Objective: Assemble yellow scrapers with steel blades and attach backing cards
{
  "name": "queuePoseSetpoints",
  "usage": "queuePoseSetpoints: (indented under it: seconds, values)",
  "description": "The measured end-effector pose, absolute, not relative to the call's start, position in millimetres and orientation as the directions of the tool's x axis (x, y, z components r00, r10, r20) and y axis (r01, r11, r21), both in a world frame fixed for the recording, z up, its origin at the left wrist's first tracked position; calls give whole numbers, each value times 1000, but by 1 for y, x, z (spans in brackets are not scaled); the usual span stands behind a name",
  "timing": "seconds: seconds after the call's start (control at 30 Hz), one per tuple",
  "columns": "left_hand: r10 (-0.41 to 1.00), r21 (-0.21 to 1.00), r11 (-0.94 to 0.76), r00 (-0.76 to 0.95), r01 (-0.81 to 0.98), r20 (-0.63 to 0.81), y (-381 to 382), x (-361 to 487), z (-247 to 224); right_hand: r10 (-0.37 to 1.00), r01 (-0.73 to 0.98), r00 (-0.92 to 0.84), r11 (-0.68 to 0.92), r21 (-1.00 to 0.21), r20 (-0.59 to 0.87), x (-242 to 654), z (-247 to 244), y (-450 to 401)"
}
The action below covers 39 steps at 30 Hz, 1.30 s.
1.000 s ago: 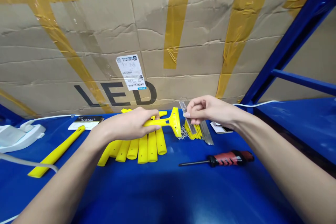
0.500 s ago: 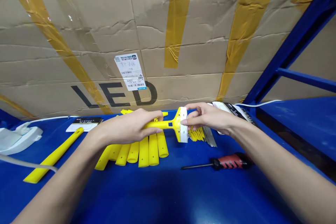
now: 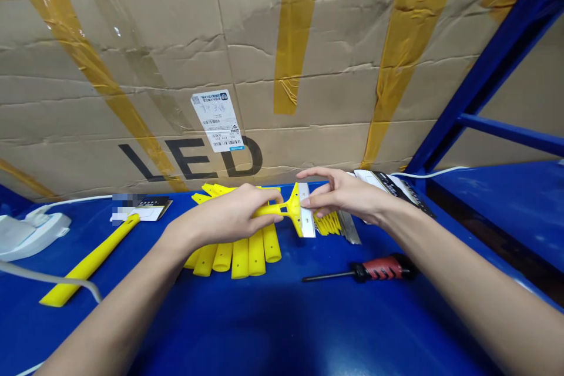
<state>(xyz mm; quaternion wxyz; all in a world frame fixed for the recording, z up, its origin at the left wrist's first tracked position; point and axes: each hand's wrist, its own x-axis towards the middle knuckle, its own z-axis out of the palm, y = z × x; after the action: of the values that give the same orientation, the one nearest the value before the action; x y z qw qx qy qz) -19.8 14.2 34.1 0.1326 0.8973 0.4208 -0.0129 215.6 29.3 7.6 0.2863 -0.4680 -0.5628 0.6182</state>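
Note:
My left hand (image 3: pixel 240 211) is closed around the stem of a yellow scraper (image 3: pixel 291 207) and holds it level above the blue surface. Across the right end of its fan-shaped head lies a flat metal blade (image 3: pixel 307 223). My right hand (image 3: pixel 341 194) pinches at the blade, thumb on its face, index finger stretched out beyond its upper end. Beneath my left hand several yellow tube handles (image 3: pixel 240 258) lie side by side. Small yellow pieces (image 3: pixel 328 224) and loose metal blades (image 3: pixel 349 228) lie below my right hand.
A screwdriver (image 3: pixel 381 269) with a red and black grip lies in front. On the left are a long yellow handle (image 3: pixel 94 258), printed cards (image 3: pixel 152 210) and a white plastic device (image 3: pixel 37 235). More packaging (image 3: pixel 385 185) is at right. A taped cardboard box (image 3: pixel 343 94) stands behind.
The blade's face has turned further into view on the scraper head. My right index finger has lifted and straightened off the blade. My left hand has shifted slightly right.

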Motion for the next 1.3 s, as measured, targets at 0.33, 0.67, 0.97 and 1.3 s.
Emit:
queuePoseSetpoints:
  seconds: [0.33,0.67,0.97,1.3]
  values:
    - [762,220,-601,634,769,-134,19,-24,28,990,804,-30,-60,-592,-141,245,7,47]
    - [750,215,-611,644,762,-149,17,-23,29,971,854,-44,-85,-513,-234,240,2,47]
    - [743,198,-626,654,754,-141,13,-20,29,961,817,-87,-83,-571,-263,244,-2,49]
    - [732,199,-635,664,746,-151,7,-15,33,959,802,-75,-105,-589,-272,241,-1,47]
